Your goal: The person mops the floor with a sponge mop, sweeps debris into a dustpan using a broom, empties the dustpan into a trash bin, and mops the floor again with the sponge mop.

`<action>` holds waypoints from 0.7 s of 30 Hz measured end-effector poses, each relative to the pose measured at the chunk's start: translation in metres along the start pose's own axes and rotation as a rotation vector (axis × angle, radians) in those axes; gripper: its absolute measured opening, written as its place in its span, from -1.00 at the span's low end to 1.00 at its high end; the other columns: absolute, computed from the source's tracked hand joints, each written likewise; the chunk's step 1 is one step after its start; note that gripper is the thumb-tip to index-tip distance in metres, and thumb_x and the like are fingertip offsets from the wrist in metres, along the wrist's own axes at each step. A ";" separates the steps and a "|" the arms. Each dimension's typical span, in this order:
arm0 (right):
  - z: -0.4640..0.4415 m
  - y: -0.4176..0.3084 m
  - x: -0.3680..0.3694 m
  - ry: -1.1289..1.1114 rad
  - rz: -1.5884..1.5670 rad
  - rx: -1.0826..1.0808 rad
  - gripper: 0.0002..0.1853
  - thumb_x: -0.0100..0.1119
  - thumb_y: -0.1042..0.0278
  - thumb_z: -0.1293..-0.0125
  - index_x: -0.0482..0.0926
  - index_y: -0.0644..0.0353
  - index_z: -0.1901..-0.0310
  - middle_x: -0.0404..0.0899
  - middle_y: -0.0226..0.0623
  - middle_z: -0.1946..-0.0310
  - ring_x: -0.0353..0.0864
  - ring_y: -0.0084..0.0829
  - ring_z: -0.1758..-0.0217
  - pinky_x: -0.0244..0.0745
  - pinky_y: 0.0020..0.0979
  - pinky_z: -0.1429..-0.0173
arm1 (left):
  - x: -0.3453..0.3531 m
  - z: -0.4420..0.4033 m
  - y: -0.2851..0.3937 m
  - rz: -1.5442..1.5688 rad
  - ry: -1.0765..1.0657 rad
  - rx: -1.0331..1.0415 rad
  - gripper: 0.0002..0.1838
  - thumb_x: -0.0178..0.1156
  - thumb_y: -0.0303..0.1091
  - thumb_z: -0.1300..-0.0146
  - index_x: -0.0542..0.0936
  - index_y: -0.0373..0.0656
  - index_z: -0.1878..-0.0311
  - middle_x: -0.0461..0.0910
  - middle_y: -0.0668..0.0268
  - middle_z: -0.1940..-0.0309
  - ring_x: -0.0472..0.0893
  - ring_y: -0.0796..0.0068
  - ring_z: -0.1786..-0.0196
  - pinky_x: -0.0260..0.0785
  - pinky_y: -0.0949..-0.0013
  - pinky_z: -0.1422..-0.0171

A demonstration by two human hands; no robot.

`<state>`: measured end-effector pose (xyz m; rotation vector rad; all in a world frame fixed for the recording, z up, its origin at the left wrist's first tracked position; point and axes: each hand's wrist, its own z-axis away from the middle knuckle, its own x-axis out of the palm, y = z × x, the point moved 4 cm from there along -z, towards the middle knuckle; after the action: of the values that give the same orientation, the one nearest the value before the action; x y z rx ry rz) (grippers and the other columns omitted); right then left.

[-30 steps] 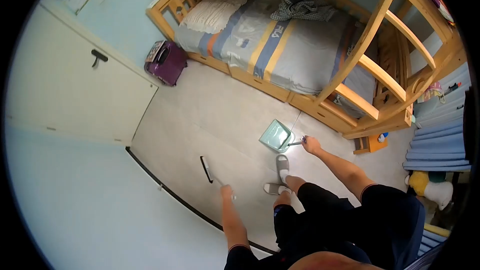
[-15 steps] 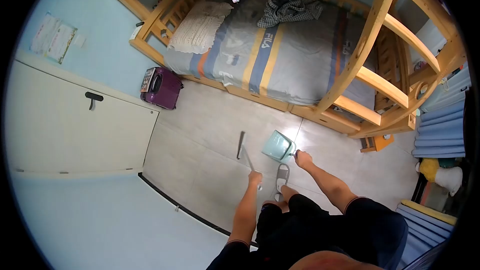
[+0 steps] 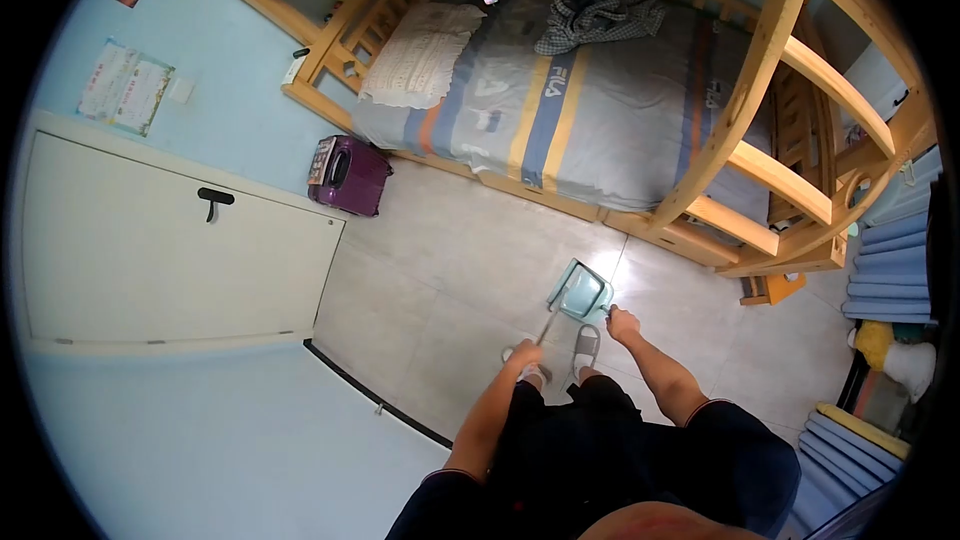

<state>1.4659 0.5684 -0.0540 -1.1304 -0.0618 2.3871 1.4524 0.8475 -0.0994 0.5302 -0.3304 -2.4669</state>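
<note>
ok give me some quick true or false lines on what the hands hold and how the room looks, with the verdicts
1. The left hand grips the broom by its handle. True.
2. The right hand holds the dustpan by its handle. True.
3. The dustpan is bright red. False: it is pale green.
4. The purple suitcase stands between the door and the bed. True.
5. Nothing lies on the bed. False: a pillow and a checked cloth lie on it.
6. The door is wide open. False: it is shut.
</note>
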 end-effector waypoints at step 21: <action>0.012 -0.118 0.094 0.220 -0.283 0.295 -0.74 0.00 0.17 -0.21 0.37 0.16 0.18 0.54 0.00 0.41 0.51 0.06 0.32 0.39 -0.03 0.26 | -0.500 -0.224 -0.192 -0.996 0.455 0.209 -0.89 0.15 -0.42 0.06 0.58 -0.15 0.64 0.58 0.19 0.62 0.59 0.21 0.53 0.47 0.22 0.41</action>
<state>1.4558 0.7163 -0.0842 -1.1493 0.1866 1.9381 1.8302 1.2723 -0.2171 1.6293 -0.1415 -3.1021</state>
